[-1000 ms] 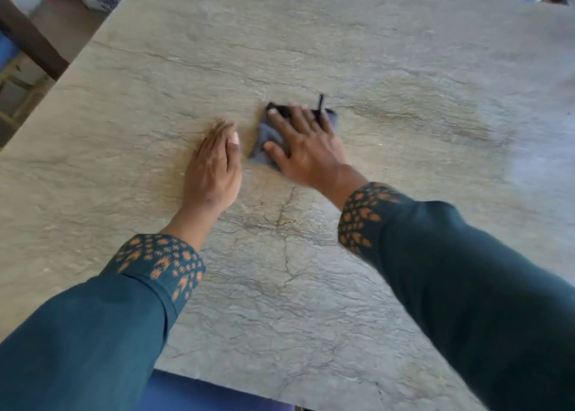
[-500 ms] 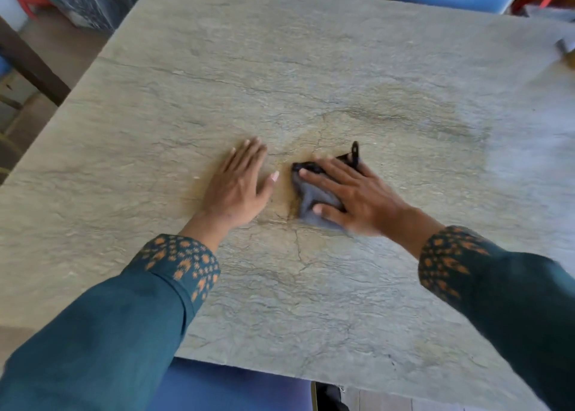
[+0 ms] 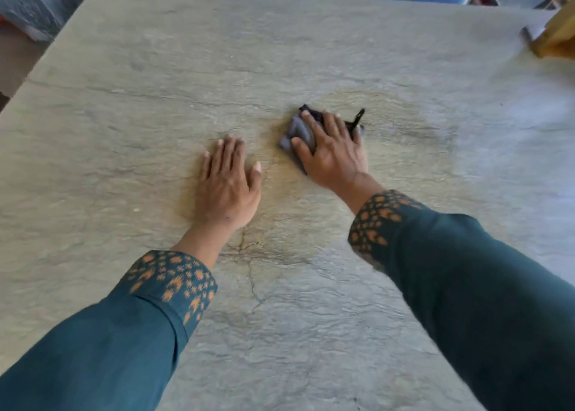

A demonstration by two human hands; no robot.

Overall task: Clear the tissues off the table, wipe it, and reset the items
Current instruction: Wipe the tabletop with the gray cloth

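Right hand (image 3: 334,154) spread flat, fingers straight, pressing a crumpled dark cloth (image 3: 300,132) onto the stone-patterned desk (image 3: 155,77) near its middle. Left hand (image 3: 227,180) just beside, palm down, fingers extended, resting on bare desk surface, holding nothing.

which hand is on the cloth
The right hand, fingers spread flat on the dark grey cloth. The left hand lies flat on the bare table.

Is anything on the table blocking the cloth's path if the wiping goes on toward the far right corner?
Mostly not. The right hand presses the cloth flat on the table, with bare surface beyond. Only a wooden item sits at that far right corner.
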